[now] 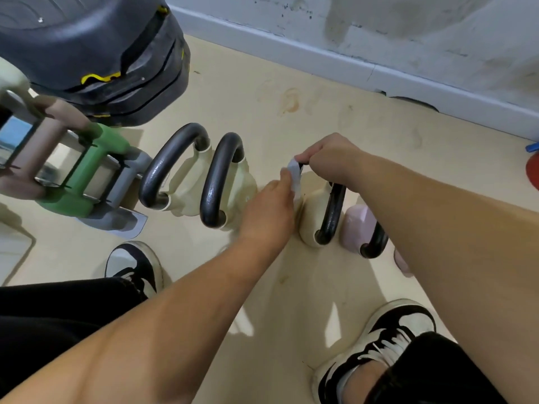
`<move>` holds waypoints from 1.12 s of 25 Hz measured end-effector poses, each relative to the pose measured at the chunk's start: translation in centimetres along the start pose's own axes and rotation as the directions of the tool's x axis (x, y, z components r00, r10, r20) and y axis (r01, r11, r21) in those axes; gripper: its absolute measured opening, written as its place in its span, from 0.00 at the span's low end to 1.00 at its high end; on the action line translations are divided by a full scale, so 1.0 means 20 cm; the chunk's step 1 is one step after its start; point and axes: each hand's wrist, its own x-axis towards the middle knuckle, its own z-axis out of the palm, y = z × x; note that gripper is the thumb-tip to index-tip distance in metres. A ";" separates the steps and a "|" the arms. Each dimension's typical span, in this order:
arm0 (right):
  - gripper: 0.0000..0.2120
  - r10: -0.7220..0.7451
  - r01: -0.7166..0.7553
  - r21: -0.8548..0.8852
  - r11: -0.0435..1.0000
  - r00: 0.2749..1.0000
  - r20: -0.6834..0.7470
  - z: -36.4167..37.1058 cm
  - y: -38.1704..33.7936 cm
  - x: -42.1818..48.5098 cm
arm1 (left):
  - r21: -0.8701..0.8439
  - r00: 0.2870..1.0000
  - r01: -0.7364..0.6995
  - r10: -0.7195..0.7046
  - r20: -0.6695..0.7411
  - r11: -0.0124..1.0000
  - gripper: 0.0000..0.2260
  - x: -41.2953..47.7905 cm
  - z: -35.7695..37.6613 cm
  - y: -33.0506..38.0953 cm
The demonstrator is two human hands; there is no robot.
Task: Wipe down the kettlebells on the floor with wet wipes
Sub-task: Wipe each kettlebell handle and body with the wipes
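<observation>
cream kettlebell [312,221] on the floor, third in the row, mid-wipe. right hand [331,160] curls over its handle top, pinching the wet wipe [295,174]; left hand [267,208] pinches the wipe's lower end. two cream kettlebells [186,199] leftward: cleaned or not, cannot tell. pink kettlebell [358,225] likely still to do.

Upper left: a stack of dark grey step platforms [96,48] with yellow markings. Just below it, a tilted rack [68,138] carries a pinkish-brown dumbbell [43,147], a green dumbbell [87,173] and a grey dumbbell [128,182] side by side. The beige floor [256,287] shows a brownish stain [291,102]. The wall [408,30] is scuffed above a pale skirting board [320,61]. A red object [533,170], cut by the right edge, cannot be identified
</observation>
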 end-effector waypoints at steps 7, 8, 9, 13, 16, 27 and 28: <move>0.11 0.016 -0.015 -0.036 0.999 1.000 0.027 0.05 0.04 0.06 | 0.098 0.928 0.152 -0.176 0.329 0.984 0.15 0.37 0.00 0.12; 0.11 0.014 -0.013 -0.026 1.000 0.999 0.037 0.05 0.04 0.06 | 0.045 0.941 0.157 -0.163 0.297 0.987 0.14 0.31 0.00 0.09; 0.12 0.015 -0.014 -0.025 1.000 0.999 0.033 0.05 0.03 0.06 | -0.027 0.962 0.154 -0.144 0.230 0.988 0.14 0.22 0.02 0.05; 0.15 0.011 -0.006 -0.111 0.994 0.999 0.045 0.07 -0.02 0.06 | -0.224 0.992 0.095 -0.112 -0.062 0.970 0.23 -0.18 0.12 -0.04; 0.10 0.018 -0.012 -0.112 0.994 0.998 0.053 0.07 -0.04 0.06 | -0.220 0.979 0.152 -0.178 -0.104 0.964 0.24 -0.17 0.16 -0.03; 0.13 0.123 -0.126 0.266 0.956 0.992 0.029 0.11 -0.02 0.12 | 0.157 0.928 0.181 -0.222 0.301 0.971 0.22 0.33 -0.02 0.11; 0.14 0.111 -0.118 0.198 0.973 0.993 0.044 0.11 -0.03 0.11 | 0.082 0.953 0.170 -0.185 0.239 0.982 0.24 0.23 0.01 0.08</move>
